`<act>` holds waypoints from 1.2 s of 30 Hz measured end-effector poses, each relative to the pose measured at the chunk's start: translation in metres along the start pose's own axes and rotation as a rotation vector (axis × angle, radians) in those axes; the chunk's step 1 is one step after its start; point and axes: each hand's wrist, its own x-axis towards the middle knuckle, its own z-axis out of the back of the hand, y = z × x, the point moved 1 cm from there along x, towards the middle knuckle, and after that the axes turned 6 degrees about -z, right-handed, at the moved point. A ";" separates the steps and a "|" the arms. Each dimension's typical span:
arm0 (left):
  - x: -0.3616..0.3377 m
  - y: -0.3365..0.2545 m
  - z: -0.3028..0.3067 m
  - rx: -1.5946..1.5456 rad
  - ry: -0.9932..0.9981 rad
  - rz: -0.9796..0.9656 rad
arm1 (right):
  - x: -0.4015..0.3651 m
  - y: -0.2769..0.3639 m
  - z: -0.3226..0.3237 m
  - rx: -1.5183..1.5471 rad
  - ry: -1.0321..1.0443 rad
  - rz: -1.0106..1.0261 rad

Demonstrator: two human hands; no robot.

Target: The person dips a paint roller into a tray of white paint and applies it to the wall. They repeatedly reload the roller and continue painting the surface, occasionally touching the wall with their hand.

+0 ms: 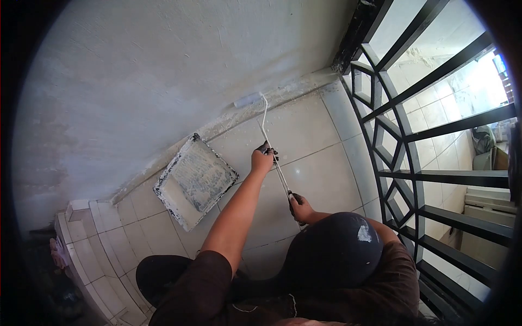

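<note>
A long-handled paint roller (265, 120) reaches from my hands to the foot of the wall. Its pale roller sleeve (248, 100) lies against the wall's lower edge. My left hand (263, 159) is closed around the thin rod partway along. Nearer my body, my right hand (300, 207) grips the handle's lower end. Dark material or staining covers the fingers of both hands. To the left of my left hand, a paint tray (204, 176) sits tilted in view on the floor, smeared with whitish paint, with a pool of it at the near-left end.
The grey wall (147, 70) has a rough, patchy surface and a ledge along its base. Pale tiles (321, 174) cover the floor. A black metal railing (405, 127) stands on the right. Tiled steps (89, 244) lie at lower left. My bent knee (334, 247) is close to my right hand.
</note>
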 end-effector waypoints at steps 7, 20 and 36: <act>-0.014 -0.039 0.017 -0.133 -0.046 -0.234 | -0.012 0.024 -0.004 -0.018 -0.096 0.194; -0.016 -0.177 0.079 -0.198 -0.281 -0.699 | 0.036 0.110 0.004 -0.168 0.039 0.649; 0.005 0.000 -0.011 0.037 -0.037 -0.021 | 0.025 -0.022 0.012 -0.149 -0.124 0.060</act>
